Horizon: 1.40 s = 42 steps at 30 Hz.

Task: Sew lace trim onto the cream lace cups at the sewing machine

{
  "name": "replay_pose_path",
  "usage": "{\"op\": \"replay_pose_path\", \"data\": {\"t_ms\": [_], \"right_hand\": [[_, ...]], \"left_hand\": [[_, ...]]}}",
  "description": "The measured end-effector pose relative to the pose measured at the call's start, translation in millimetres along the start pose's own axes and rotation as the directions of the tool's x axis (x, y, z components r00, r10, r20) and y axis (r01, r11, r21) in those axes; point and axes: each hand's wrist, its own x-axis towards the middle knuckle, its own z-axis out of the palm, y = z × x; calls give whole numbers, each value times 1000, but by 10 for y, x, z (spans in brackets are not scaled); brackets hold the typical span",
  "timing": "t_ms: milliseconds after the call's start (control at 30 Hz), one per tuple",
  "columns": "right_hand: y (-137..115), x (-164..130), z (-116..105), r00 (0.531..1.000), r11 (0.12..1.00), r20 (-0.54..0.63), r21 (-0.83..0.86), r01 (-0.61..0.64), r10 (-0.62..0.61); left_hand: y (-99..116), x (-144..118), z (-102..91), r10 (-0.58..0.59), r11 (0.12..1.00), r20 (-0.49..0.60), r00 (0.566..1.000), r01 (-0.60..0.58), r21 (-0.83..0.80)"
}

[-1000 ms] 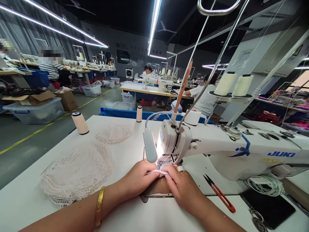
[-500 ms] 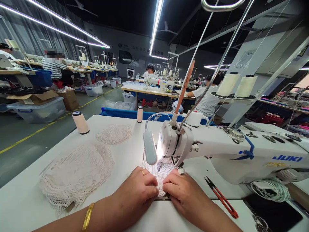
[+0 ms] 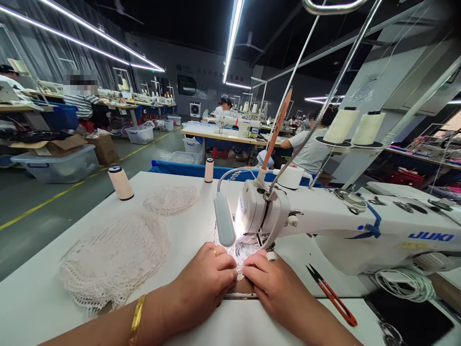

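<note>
Soft, limp lace (image 3: 240, 253) is being pinched at its edge between left hand (image 3: 207, 283) and right hand (image 3: 275, 283), fingers clamped, needle at 12 o'clock.

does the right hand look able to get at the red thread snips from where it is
Probably yes. The right hand rests on the lace piece by the needle, and the red thread snips lie on bare table just to its right, nothing between them. It would have to let go of the lace.
</note>
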Motion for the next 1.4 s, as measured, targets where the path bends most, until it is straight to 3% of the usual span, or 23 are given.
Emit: {"op": "replay_pose_path", "data": {"t_ms": [267, 500, 667, 933, 1233, 1333, 1400], "right_hand": [[-8, 4, 24, 999, 1000, -25, -5, 22, -22], [4, 19, 30, 999, 999, 11, -15, -30, 30], [13, 38, 27, 996, 997, 33, -21, -78, 79], [32, 48, 87, 994, 994, -23, -13, -106, 106], [77, 31, 83, 995, 998, -92, -47, -34, 29], [33, 42, 42, 989, 999, -142, -24, 35, -38], [-23, 60, 12, 980, 996, -174, 4, 95, -92]], "left_hand": [[-2, 4, 5, 7, 1000, 4, 1000, -7, -9], [-58, 45, -5, -22, 1000, 45, 999, 22, 11], [-127, 79, -2, -79, 997, 110, 991, 77, 29], [-151, 98, -21, -169, 984, 185, 968, 156, 80], [-142, 119, -98, -296, 952, 234, 926, 266, 152], [-106, 128, -163, -369, 921, 208, 906, 326, 212], [-78, 127, -196, -346, 934, 226, 911, 313, 170]]}}
